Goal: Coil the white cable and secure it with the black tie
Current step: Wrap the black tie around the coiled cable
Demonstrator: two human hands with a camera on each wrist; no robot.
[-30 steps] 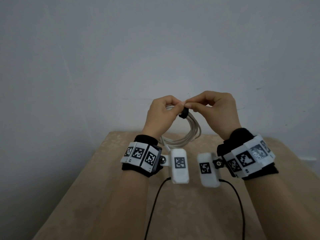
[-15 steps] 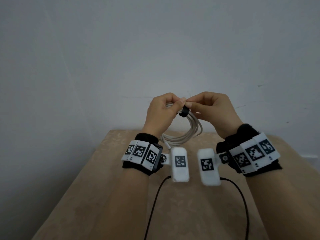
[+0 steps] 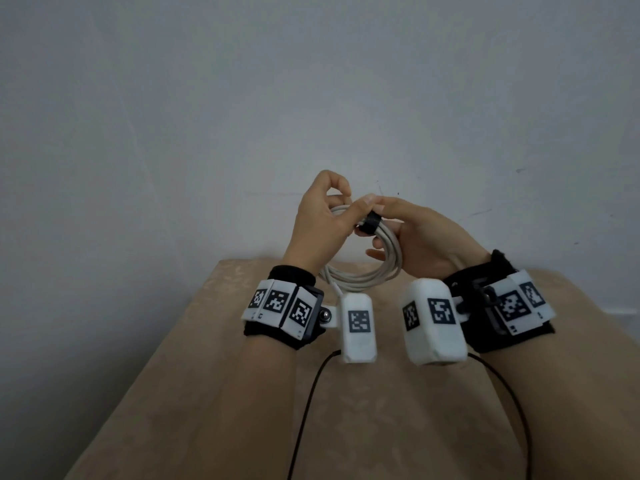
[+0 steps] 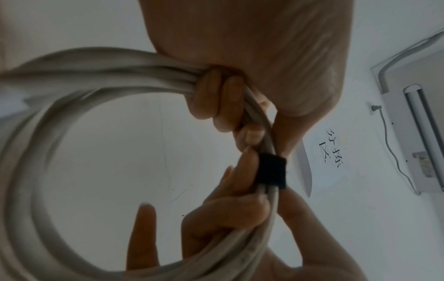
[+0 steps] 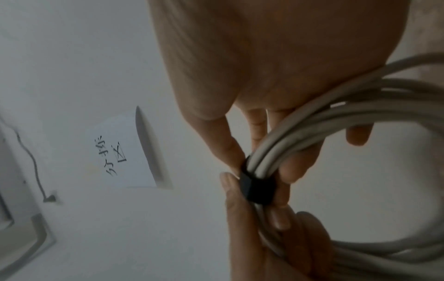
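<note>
Both hands up over tan table [image 3: 214, 393], plain grey-white wall [image 3: 311, 81] behind. Left hand [image 3: 320, 225] curled round white cable [image 3: 363, 278] coil at approx 11 o'clock; right hand [image 3: 424, 237] pinches black tie [image 3: 370, 222], wrapped round coil at 1 o'clock. Handwritten paper sign [image 5: 121, 152] on wall.

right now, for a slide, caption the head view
Both hands, left hand and right hand, hold a coiled white cable above the table, its black tie wrapped around the strands.
</note>
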